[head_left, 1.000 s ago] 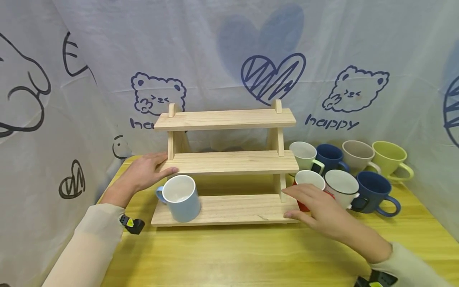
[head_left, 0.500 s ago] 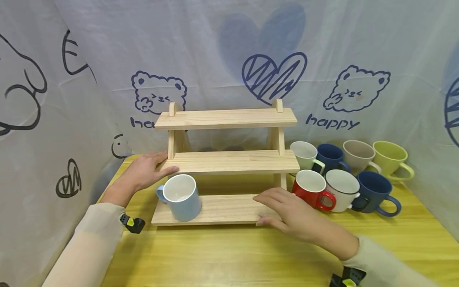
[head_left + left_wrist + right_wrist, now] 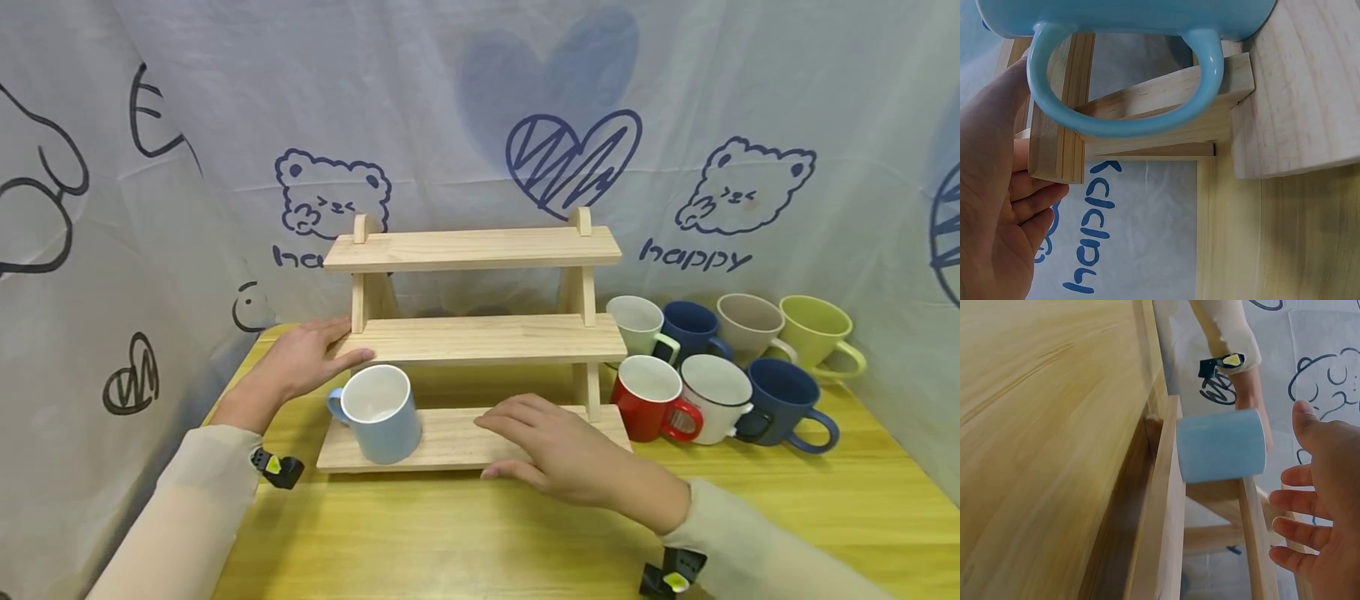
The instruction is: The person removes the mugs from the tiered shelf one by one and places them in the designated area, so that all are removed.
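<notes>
A three-tier wooden display shelf stands on the table. My left hand grips the left end of its middle board; in the left wrist view the fingers curl round the board's end. A light blue mug sits upright on the left part of the bottom board, its handle facing left. My right hand is over the right half of the bottom board, to the right of the mug. Its fingers are spread and relaxed, holding nothing, as the right wrist view also shows.
Several mugs stand in two rows right of the shelf, among them a red mug, a white mug and a yellow-green mug. The red one is close to the shelf's right end. A printed cloth hangs behind the table.
My right hand has moved left from in front of the red mug to over the bottom board, uncovering that mug. The left hand, shelf and blue mug have stayed in place.
</notes>
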Available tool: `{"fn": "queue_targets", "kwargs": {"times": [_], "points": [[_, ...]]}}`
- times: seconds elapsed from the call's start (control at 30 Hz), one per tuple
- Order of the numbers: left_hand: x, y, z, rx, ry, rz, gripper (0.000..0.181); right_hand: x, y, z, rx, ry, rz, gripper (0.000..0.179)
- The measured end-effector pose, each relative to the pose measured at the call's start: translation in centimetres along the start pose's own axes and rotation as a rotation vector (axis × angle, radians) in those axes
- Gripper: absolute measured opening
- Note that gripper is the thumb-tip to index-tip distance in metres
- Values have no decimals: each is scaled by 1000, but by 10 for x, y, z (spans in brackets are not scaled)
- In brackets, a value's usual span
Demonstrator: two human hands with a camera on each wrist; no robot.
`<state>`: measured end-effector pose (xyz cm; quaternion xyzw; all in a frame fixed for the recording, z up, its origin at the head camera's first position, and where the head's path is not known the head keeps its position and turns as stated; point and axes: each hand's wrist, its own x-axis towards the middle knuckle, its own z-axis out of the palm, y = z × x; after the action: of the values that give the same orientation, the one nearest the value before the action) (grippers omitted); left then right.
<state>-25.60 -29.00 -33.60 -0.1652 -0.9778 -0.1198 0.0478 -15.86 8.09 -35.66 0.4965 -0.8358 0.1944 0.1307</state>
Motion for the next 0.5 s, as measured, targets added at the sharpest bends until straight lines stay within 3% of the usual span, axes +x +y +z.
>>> {"fn": "queue_targets", "kwargs": {"times": [0.5], "points": [[1, 0, 1, 12, 5, 3, 81, 46, -25, 15, -19, -58, -69, 58]]}}
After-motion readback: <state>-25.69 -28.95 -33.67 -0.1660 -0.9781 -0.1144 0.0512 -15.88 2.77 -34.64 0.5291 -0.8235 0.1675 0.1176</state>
